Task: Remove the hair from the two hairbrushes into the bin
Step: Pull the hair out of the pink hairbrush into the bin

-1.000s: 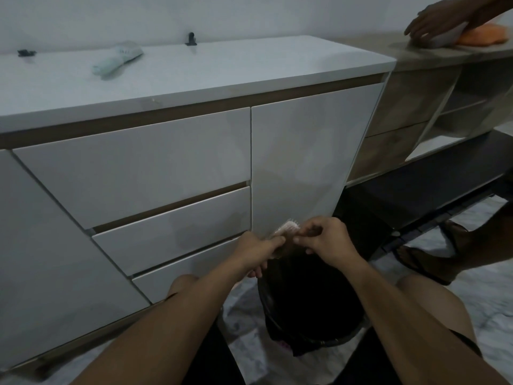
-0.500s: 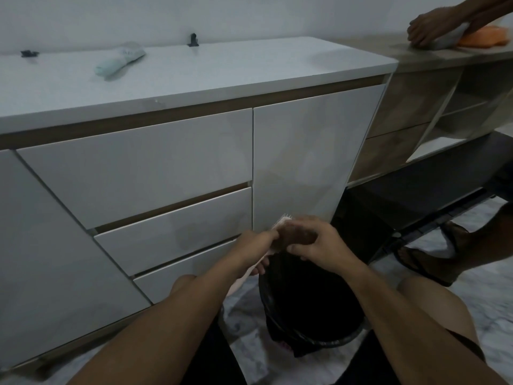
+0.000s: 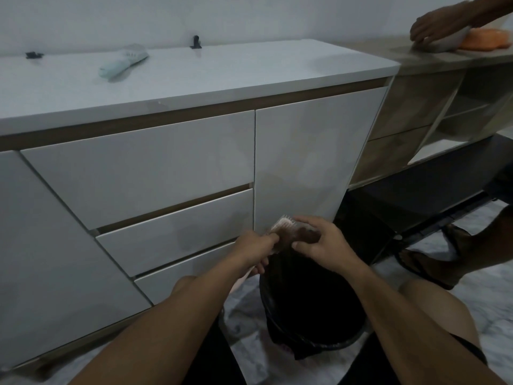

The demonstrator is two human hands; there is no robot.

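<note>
We crouch on a marbled floor [image 3: 494, 309] before a white cabinet [image 3: 166, 162]; a pale green hairbrush [image 3: 123, 62] lies on its countertop [image 3: 249, 70]. Over the black-lined bin [image 3: 311, 309] our left hand [image 3: 251, 250] is closed round the pink hairbrush [image 3: 281, 225], its handle hidden in our grip. Our right hand [image 3: 323, 240] pinches the brown hair [image 3: 301, 234] on the bristles. The bin's inside is too dark to read. Another person's hand [image 3: 441, 22] is cut off at the frame's edge.
</note>
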